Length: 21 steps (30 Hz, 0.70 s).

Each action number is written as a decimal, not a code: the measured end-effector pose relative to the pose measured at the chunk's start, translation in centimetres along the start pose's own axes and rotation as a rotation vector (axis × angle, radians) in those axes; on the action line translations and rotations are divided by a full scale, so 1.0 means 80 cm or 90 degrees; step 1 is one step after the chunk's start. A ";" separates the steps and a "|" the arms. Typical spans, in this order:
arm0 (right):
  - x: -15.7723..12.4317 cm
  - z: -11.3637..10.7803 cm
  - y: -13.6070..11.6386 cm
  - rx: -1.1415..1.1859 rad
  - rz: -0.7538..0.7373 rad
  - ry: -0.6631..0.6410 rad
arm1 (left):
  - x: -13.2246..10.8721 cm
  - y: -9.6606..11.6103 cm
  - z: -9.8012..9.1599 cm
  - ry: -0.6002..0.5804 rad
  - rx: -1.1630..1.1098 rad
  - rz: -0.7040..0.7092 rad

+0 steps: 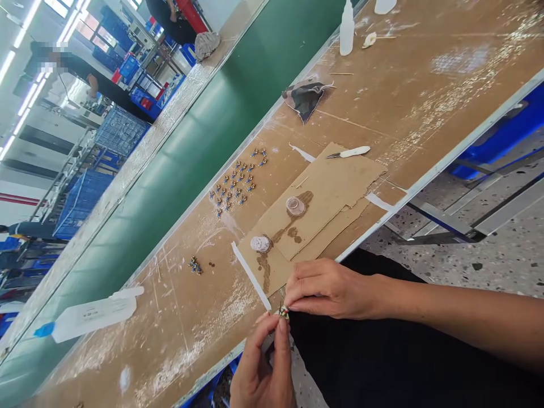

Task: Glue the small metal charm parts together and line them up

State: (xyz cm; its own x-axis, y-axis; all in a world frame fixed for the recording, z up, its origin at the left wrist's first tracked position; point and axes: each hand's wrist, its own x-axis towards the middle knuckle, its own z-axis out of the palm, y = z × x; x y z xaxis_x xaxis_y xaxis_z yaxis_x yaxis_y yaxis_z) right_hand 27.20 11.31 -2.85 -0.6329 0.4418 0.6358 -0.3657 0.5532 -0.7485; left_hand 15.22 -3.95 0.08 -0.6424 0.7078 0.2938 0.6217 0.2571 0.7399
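My left hand (pixel 261 371) and my right hand (pixel 327 289) meet at the near edge of the worn wooden workbench (pixel 425 85). Both pinch one tiny multicoloured part (pixel 284 311) between their fingertips. On the bench beyond lie several similar small blue and gold parts (pixel 237 181) laid out in rows, and a small loose cluster of them (pixel 196 265) nearer to me. Two small round cups (pixel 296 205) (pixel 260 243) sit on stained cardboard sheets (pixel 335 181).
A white-handled scalpel (pixel 349 152) lies on the cardboard. A white squeeze bottle (pixel 91 315) lies on its side at left; another bottle (pixel 347 28) stands at the far end. A dark rag (pixel 306 97) lies beyond. A green conveyor belt (pixel 191 141) runs alongside. Other people are across it.
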 end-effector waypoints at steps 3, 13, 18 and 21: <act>0.001 0.000 0.000 -0.001 -0.007 0.001 | 0.000 0.003 0.002 0.013 -0.004 0.022; -0.003 0.001 0.002 -0.030 -0.026 -0.003 | 0.007 0.021 -0.004 -0.018 0.059 0.047; 0.000 0.003 0.002 -0.030 -0.025 -0.004 | 0.009 0.023 -0.005 -0.021 0.066 0.066; 0.001 0.004 0.002 -0.024 -0.021 0.000 | 0.010 0.022 -0.005 -0.022 0.066 0.073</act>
State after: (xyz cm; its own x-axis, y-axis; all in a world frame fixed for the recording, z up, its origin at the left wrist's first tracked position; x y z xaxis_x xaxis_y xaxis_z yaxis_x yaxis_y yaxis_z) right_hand 26.91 11.20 -3.00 -0.6208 0.4236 0.6597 -0.3598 0.5936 -0.7198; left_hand 15.64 -3.22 1.85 -0.5500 0.7581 0.3503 0.7339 0.2386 0.6360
